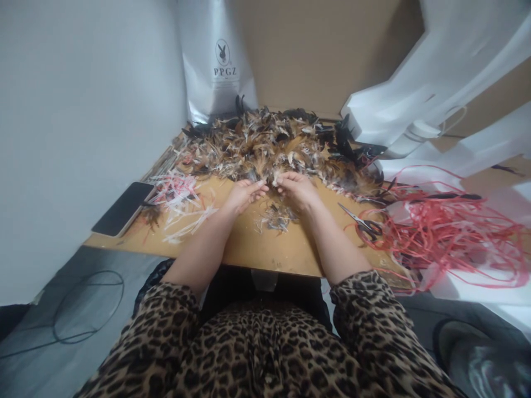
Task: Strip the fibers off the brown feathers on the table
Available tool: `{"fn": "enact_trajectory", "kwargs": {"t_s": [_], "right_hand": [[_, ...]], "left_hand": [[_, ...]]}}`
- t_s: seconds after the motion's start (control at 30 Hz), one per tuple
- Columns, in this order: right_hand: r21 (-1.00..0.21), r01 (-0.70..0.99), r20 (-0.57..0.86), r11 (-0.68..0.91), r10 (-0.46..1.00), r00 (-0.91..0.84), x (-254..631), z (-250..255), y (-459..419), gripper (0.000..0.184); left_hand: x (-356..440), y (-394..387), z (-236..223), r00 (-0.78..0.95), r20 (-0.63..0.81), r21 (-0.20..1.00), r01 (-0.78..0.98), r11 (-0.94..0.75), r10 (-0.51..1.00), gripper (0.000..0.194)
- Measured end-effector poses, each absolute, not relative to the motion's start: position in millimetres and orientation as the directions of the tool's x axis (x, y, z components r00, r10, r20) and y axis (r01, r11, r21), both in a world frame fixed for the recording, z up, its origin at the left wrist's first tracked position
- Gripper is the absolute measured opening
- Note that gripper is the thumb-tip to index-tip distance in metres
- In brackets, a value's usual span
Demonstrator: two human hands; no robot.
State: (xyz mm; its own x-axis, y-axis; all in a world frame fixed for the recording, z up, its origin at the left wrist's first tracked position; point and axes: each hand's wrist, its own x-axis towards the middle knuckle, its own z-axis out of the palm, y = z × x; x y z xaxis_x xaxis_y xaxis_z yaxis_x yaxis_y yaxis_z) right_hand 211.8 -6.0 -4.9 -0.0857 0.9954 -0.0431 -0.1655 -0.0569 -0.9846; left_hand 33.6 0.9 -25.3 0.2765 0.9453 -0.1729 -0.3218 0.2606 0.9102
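My left hand (248, 193) is closed in a pinch at the near edge of a large heap of brown, black and whitish feathers (265, 141). Feather wisps rise at its fingertips, though the exact piece is hard to separate from the heap. Facing it, a small gap away, my right hand (297, 189) pinches a pale, fluffy feather end between thumb and forefinger. Below the hands, a scatter of small feather scraps (279, 217) lies on the wooden tabletop (265, 251).
At the left are white and pink strips (180, 190) and a phone (124, 209). Dark-handled scissors (367, 225) lie at the right, beside a tangle of red plastic ribbon (452, 235). A printed white bag (219, 72) stands behind the heap. A cable (120, 298) loops on the floor.
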Motion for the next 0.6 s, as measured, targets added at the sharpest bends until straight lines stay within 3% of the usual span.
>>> {"fn": "enact_trajectory", "kwargs": {"t_s": [0.6], "right_hand": [[-0.987,-0.132,0.085,0.089,0.996,0.039,185.0,-13.7,-12.0,0.026]], "left_hand": [[40.0,-3.7,-22.8,0.343,-0.200,0.881,-0.347,0.322,0.918,0.016]]}}
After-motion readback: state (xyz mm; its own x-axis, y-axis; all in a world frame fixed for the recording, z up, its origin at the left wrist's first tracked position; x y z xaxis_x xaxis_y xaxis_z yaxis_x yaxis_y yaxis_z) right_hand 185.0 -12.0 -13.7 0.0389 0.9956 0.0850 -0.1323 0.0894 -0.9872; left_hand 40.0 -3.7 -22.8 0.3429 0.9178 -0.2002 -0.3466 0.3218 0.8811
